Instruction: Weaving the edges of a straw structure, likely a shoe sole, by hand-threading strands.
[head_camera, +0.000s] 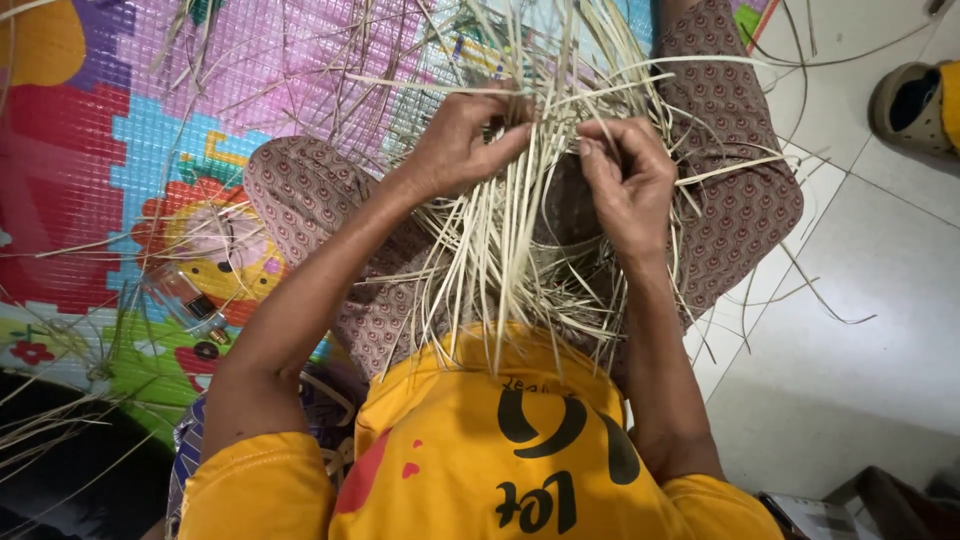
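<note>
Both hands, left (462, 140) and right (628, 180), pinch pale straw strips (510, 250) over a colourful mat (150, 150).

Person in yellow tee and patterned trousers, bare forearms.

Short-sleeved yellow t-shirt (470, 450) with black lettering across the front and small red marks near the left side; sleeves end above the elbows. Loose brownish-mauve trousers (310, 195) printed all over with small repeating pale motifs, covering both legs. Left hand (462, 145) and right hand (625, 180) bare: no gloves, rings, watch or bracelets visible on fingers or wrists.
</note>
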